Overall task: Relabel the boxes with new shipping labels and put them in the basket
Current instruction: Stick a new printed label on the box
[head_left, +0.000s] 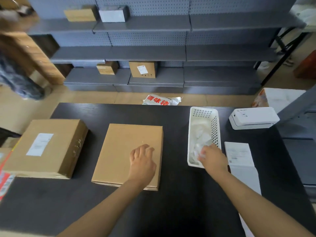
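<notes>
1. On the dark table (171, 117), near the middle: plain cardboard box (123, 151) lying flat, no label showing on its top face.
2. Left hand (142, 159) resting on that box's near right part, fingers loosely spread and relaxed, not gripping anything.
3. Further left, second cardboard box (51, 147), thicker, with a white shipping label (40, 144) stuck on top. Well apart from the middle one.
4. Right of the middle box: white plastic basket (214, 127) with perforated walls, long side running near to far, holding crumpled white paper scraps (200, 134).
5. Right hand (213, 156) over the basket's near end, fingers curled round a bit of crumpled white paper (199, 153). Pretty blurry there, so can't tell exactly how tight the pinch is.
6. Just right of the basket: flat white sheet of labels (238, 153) with small print, lying on the table.
7. Far right corner of the table: white label printer (253, 118).
8. Beyond the table: grey shelving (145, 53) with a few cardboard boxes on it, and a white bag with red print (161, 100) on the floor just past the table's far edge.
</notes>
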Motion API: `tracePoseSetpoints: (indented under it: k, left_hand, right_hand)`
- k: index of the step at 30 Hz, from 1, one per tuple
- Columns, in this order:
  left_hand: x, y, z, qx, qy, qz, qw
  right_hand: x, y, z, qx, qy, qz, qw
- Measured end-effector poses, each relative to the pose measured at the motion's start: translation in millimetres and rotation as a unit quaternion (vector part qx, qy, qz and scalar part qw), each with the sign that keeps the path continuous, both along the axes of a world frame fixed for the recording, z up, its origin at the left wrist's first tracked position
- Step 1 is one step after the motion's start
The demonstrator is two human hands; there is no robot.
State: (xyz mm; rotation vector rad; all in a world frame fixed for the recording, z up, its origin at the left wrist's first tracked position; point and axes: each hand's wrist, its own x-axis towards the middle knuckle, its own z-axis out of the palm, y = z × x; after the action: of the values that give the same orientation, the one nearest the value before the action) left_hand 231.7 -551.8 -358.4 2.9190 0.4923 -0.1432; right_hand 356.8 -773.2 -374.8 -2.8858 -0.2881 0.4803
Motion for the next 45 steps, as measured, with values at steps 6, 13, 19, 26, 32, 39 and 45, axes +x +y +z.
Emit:
tracePoseSetpoints:
  k: [6, 13, 19, 26, 32, 39, 45]
  left_hand:
    - [-8.5, -8.0, -0.4, 0.009, -0.007, 0.005, 1.000]
    - [-3.5, -4.1, 1.3, 0.014, 0.012, -0.009, 1.000]
    - [-3.8, -1.8, 5.4, 0.014, 0.033, -0.027, 0.999]
    - [2.5, 4.5, 8.1, -0.002, 0.034, -0.070, 0.997]
    - [24.5, -13.9, 16.0, -0.014, 0.035, -0.086, 0.996]
    - [38.8, -58.6, 20.8, -0.002, 0.019, -0.110, 0.994]
    - [54.6, -112.8, 29.9, 0.016, 0.002, -0.106, 0.994]
  right_hand:
    - [-2.4, 5.4, -4.4, 0.018, -0.027, -0.017, 0.999]
    - [-10.4, 0.4, 0.8, -0.032, -0.001, -0.045, 0.998]
    - [-7.8, -2.9, 11.5, -0.179, -0.070, 0.048, 0.980]
    - [-14.3, -1.5, 25.0, -0.169, -0.081, 0.095, 0.978]
    - [-23.6, -13.4, 38.9, -0.075, -0.093, 0.092, 0.989]
    - [-21.6, -55.5, 47.3, -0.049, -0.096, 0.076, 0.991]
    - [-1.4, -120.3, 49.8, -0.040, -0.106, 0.058, 0.992]
